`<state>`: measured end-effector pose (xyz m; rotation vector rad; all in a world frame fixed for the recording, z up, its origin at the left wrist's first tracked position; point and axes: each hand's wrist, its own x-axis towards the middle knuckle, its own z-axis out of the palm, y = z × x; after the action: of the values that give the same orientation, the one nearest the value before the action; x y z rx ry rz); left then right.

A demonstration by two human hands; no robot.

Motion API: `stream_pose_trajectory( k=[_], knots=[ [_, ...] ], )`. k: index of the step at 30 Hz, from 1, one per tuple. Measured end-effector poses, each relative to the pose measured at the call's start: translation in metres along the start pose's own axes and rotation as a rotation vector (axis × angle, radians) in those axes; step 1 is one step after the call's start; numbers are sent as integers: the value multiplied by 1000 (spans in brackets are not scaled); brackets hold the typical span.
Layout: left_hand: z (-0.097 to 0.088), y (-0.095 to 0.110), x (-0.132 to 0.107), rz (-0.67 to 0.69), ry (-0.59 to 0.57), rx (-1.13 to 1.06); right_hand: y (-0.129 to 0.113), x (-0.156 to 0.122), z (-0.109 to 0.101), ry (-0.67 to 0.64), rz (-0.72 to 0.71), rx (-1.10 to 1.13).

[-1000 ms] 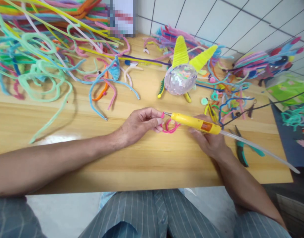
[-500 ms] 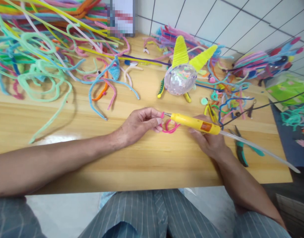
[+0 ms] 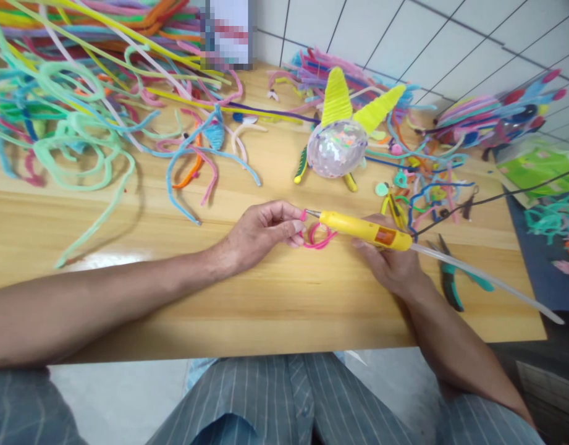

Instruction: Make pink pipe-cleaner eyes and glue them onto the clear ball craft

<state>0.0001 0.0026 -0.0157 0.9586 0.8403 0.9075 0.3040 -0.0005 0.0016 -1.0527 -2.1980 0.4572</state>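
Between the thumb and fingers of my left hand is a pink pipe cleaner, bent into loops that hang to the right of the fingertips. My right hand is closed around a yellow hot glue gun, its metal nozzle pointing left at the pinched end of the pipe cleaner. Whether the nozzle touches it, I cannot tell. A long translucent glue stick sticks out of the gun's rear. Beyond the hands sits a clear ball filled with shiny bits, with two yellow ear-like pieces on top.
Loose pipe cleaners cover the table's left and back. Teal-handled pliers lie right of my right hand. A black cord runs off to the right. Small coloured scraps lie at the back right, near a green bag.
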Motion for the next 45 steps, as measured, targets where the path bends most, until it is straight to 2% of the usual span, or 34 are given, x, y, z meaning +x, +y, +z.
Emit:
stream_pose_trajectory(
  k=[12,20,24,28,32,34,37,39,41,42,43,45],
  knots=[
    [0,0,0,0,3,-24,-2,1,-2,-33,73,-26],
    [0,1,1,-1,-12,-28,0,0,2,39,-31,-16],
    [0,0,2,1,-14,-24,2,1,1,26,56,-18],
    [0,-3,3,4,-22,-43,0,0,3,32,140,76],
    [-1,-3,5,-21,-6,-79,-20,4,3,103,306,208],
    [-2,-1,6,-43,5,-129,-34,12,-10,207,334,299],
    [-3,7,6,-110,-7,-236,-39,25,-56,495,197,395],
    [-1,12,5,-142,-3,-276,-25,26,-99,696,65,296],
    [0,16,4,-160,20,-268,2,16,-143,869,44,149],
    [1,18,4,-173,25,-252,17,6,-162,914,131,80],
    [2,18,3,-188,21,-231,32,-6,-177,929,301,15],
    [4,19,1,-190,13,-191,61,-31,-197,879,768,-128]
  ],
)
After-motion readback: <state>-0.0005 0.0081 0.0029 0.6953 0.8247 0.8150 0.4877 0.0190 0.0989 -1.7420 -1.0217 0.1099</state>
